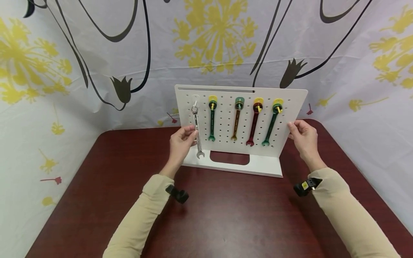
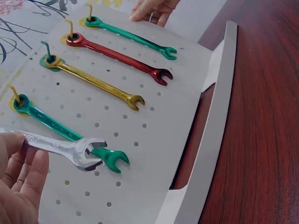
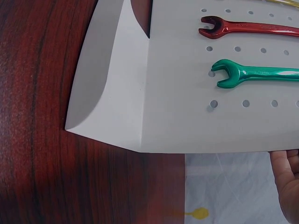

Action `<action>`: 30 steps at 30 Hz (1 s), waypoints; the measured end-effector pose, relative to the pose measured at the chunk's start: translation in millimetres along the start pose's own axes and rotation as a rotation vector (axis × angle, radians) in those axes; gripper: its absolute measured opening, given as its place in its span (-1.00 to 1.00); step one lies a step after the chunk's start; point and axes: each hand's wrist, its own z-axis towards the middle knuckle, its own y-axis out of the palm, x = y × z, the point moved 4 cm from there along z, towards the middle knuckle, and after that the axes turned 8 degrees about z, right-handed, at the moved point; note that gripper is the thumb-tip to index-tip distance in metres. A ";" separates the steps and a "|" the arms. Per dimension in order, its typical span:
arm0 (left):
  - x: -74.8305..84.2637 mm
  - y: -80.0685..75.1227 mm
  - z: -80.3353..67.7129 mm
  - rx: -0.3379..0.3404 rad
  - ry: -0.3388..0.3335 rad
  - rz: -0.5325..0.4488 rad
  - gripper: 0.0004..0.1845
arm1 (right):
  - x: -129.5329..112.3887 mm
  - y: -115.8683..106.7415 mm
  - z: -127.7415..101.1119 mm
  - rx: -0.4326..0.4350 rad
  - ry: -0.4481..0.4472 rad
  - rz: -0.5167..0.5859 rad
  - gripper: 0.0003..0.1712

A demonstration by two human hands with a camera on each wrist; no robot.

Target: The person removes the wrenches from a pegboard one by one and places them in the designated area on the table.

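My left hand [image 1: 181, 145] pinches a silver combination wrench [image 1: 198, 139] by its shank, with the open end pointing down. The wrench's ring end is at the white hook [image 1: 195, 98] at the pegboard's left; whether the hook passes through it I cannot tell. My right hand [image 1: 304, 138] grips the right edge of the white pegboard [image 1: 224, 123], thumb in front. Along the board hang a green wrench [image 1: 212, 123], a gold wrench [image 1: 237, 123], a red wrench [image 1: 253, 127] and another green wrench [image 1: 270, 125]. In the left wrist view the silver wrench [image 2: 60, 147] partly covers the nearest green one.
The pegboard stands on a white base [image 1: 264, 165] with a cut-out slot, on a dark red wooden table [image 1: 226, 208]. Behind it hangs a white curtain [image 1: 161, 71] with yellow and grey flowers. Black straps with small devices [image 1: 177, 194] sit on both wrists.
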 end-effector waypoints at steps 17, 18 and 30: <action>10.6 -3.5 -9.0 -0.069 -0.135 -0.119 -0.74 | -0.4 0.1 -0.3 -0.009 0.011 -0.017 -0.62; 11.1 -3.4 -9.1 -0.070 -0.140 -0.126 -0.74 | -0.5 0.0 -0.1 -0.011 0.011 -0.019 -0.62; 18.2 -5.5 -7.7 -0.074 -0.149 -0.168 -0.76 | 0.7 -1.1 -0.1 -0.011 0.007 0.027 -0.70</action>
